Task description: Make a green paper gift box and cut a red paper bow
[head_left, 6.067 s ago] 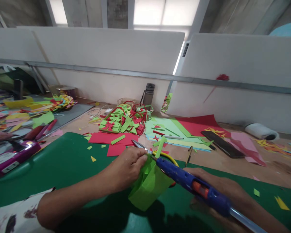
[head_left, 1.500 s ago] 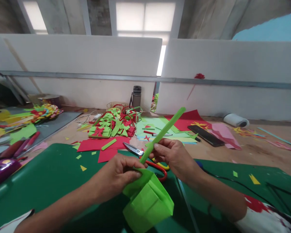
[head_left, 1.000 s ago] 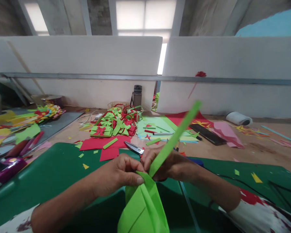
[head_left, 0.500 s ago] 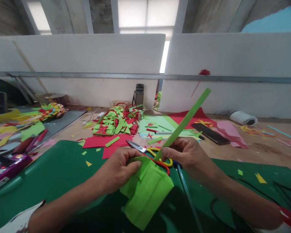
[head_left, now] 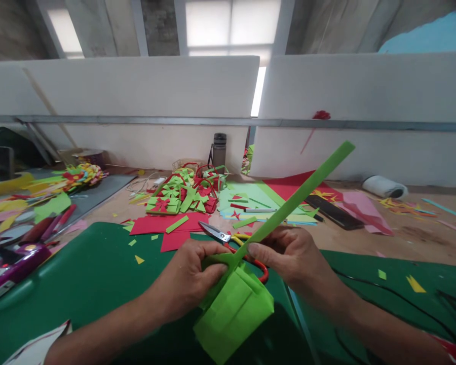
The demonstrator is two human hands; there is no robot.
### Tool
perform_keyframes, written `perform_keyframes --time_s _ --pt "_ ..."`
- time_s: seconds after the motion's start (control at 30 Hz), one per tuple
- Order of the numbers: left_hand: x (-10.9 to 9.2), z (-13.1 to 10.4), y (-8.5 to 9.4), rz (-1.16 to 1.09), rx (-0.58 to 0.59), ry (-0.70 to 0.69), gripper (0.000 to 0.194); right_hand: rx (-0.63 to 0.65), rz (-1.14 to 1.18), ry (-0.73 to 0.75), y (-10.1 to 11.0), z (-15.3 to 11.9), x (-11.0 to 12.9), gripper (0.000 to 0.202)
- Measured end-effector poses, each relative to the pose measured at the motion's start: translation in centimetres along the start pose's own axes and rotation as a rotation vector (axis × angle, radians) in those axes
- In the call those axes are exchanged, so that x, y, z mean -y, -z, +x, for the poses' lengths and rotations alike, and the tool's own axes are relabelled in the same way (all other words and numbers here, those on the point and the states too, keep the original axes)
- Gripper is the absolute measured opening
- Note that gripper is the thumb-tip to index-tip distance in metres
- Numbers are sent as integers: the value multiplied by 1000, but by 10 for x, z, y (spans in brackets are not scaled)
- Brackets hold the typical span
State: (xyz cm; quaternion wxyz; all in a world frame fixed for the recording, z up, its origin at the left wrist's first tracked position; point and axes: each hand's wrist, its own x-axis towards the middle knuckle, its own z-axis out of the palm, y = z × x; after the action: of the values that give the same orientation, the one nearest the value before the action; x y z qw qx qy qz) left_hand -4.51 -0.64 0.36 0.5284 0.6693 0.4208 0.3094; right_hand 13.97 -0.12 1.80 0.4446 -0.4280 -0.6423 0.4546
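Observation:
A folded green paper bag (head_left: 233, 312) hangs over the green mat, its upper left edge pinched between the thumb and fingers of my left hand (head_left: 197, 271). My right hand (head_left: 294, 256) grips a long green paper strip (head_left: 304, 191) near its lower part. The strip's low end meets the bag's top edge close to my left thumb; whether it is stuck there I cannot tell. Behind the hands lie scissors (head_left: 216, 232) with red and yellow handles, partly covered by the strip and the bag.
Red paper sheets (head_left: 167, 224) and a heap of small red and green paper bags (head_left: 186, 190) lie behind. A dark phone (head_left: 334, 212) rests at right. A purple glue gun (head_left: 17, 271) is at left. Scraps dot the green mat (head_left: 91, 284); a bottle (head_left: 219, 149) stands by the wall.
The strip has tilted further right and its low end has come left toward my left thumb. My right hand has shifted slightly right and down. Both hands keep their grip.

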Motion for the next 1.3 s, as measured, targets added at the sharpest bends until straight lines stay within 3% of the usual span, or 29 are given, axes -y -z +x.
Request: perform_keyframes --time_s 0.23,0.4,1.03,1.3 --pt "-1 -2 0 141 -114 8 17 -25 -16 48 -6 -6 -1 6" --pt "-1 -2 -1 93 -122 15 18 -54 -61 98 -10 -8 -1 11" --pt "1 1 -3 84 -135 75 19 -172 -609 449 -9 -7 -13 13" --pt "3 1 -3 67 -138 63 18 -194 -700 551 -10 -10 -14 16"
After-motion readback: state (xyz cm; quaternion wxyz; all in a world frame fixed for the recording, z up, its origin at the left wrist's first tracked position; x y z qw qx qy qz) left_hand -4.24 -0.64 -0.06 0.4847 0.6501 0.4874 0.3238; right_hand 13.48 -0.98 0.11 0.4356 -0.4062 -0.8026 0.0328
